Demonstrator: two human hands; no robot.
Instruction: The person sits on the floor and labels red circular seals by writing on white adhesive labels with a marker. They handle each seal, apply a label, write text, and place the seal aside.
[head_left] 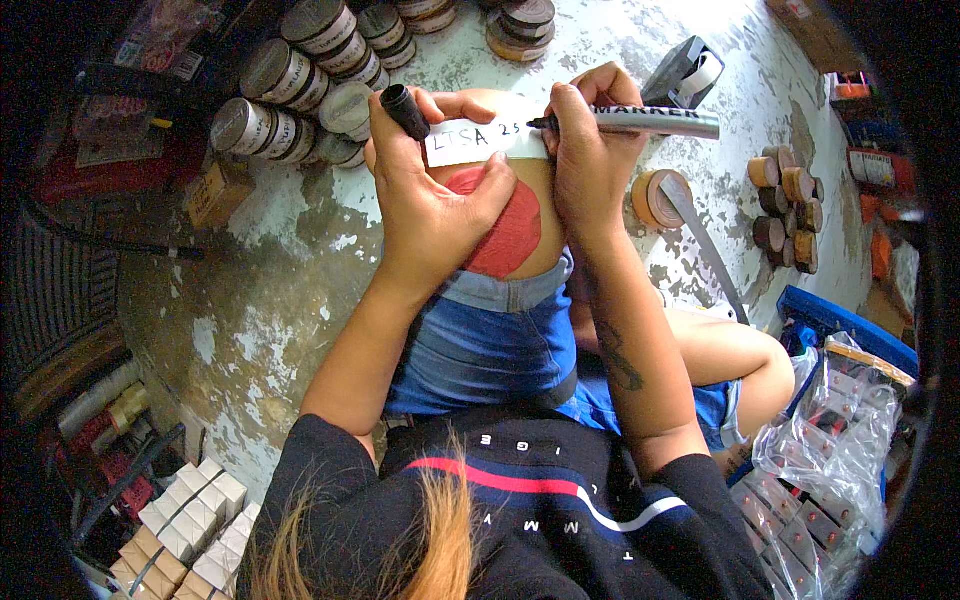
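Observation:
My left hand [425,215] is closed on a white label strip [460,153], thumb on its lower edge, and a black marker cap [404,112] sticks up among its fingers. Dark handwriting runs along the strip, which lies over my bare raised thigh. In my right hand [595,165] a silver marker [660,122] is gripped like a pen, its black tip at the right end of the writing. Below the strip, a red rounded patch [515,235] shows on the thigh, partly behind my left thumb; its material I cannot make out.
Stacked round jars [285,75] stand at the far left. A black tape dispenser [680,72], a tan tape roll [655,200] and small stacked cylinders [785,205] sit to the right. A blue crate [850,330] with plastic-wrapped packages is at lower right; white boxes [195,510] are lower left.

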